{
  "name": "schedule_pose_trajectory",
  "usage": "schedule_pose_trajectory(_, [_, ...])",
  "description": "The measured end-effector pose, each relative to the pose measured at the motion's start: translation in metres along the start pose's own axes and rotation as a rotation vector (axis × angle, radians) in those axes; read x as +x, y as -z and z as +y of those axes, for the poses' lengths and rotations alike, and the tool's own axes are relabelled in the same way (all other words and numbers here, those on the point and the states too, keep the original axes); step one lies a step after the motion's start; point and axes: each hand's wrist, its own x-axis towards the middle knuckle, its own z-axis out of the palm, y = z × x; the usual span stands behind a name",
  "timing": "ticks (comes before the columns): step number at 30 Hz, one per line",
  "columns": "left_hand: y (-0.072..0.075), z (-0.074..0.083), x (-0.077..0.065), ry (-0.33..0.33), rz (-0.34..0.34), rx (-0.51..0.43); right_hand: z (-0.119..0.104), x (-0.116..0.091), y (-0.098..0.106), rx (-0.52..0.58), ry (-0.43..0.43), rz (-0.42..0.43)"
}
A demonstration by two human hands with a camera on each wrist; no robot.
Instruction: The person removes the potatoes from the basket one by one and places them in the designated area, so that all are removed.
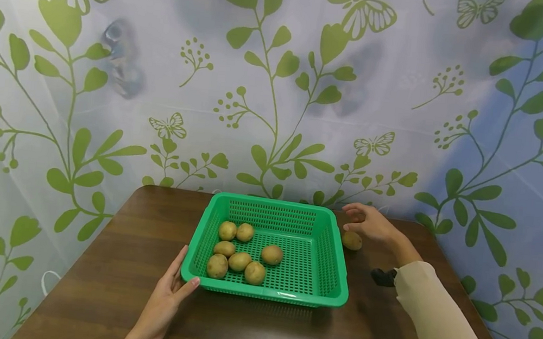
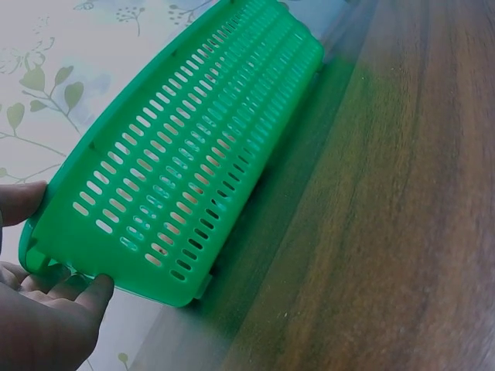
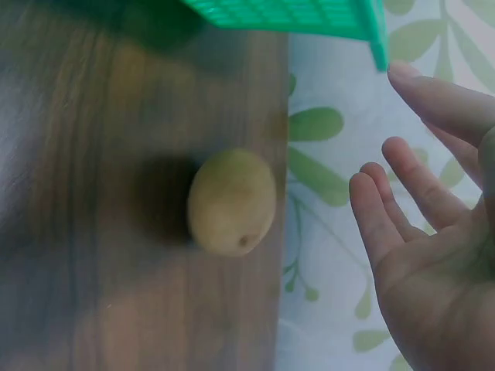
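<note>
A green plastic basket (image 1: 264,295) with slotted sides stands on the table, and several potatoes (image 1: 239,261) lie in its left and middle part. At its front left corner my left hand (image 1: 164,295) holds the rim between thumb and fingers. In the left wrist view the fingers (image 2: 94,297) of that hand reach beneath the rim. To the right of the basket lies a single potato (image 1: 352,240). My right hand (image 1: 369,222) is over it with loosely bent fingers, holding nothing. The right wrist view shows that potato (image 3: 232,202) apart from the hand (image 3: 433,255).
The brown wooden table (image 1: 108,285) runs back to a curtain (image 1: 287,111) printed with green leaves and butterflies. A small black object (image 1: 383,277) is by the right sleeve. A white cord loop (image 1: 48,281) shows at the table's left edge.
</note>
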Motion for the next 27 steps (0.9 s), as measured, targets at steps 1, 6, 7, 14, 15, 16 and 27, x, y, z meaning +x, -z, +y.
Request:
schedule_pose_trajectory(1, [0.000, 0.000, 0.000, 0.001, 0.001, 0.000, -0.003, 0.001, 0.000, -0.002, 0.006, -0.003])
schedule_pose_trajectory(6, [0.000, 0.000, 0.000, -0.002, 0.001, -0.001, -0.018, 0.008, -0.001, -0.003, 0.026, -0.007])
schedule_pose_trajectory(7, [0.000, 0.000, 0.000, -0.005, 0.002, -0.001, -0.020, 0.009, -0.002, 0.000, 0.027, -0.006])
schedule_pose_trajectory(14, [-0.001, -0.001, 0.000, 0.004, 0.005, -0.007, -0.033, 0.015, -0.006, 0.016, 0.040, -0.028])
schedule_pose_trajectory(15, [-0.001, -0.001, 0.000, 0.006, 0.002, -0.006, -0.035, 0.015, -0.007, 0.014, 0.045, -0.033])
schedule_pose_trajectory(16, [-0.001, -0.001, 0.000, 0.007, -0.003, -0.006, -0.036, 0.016, -0.007, 0.008, 0.048, -0.037])
schedule_pose_trajectory(27, [0.000, 0.002, -0.001, 0.006, -0.007, 0.014, -0.059, 0.030, -0.022, 0.001, 0.142, -0.130])
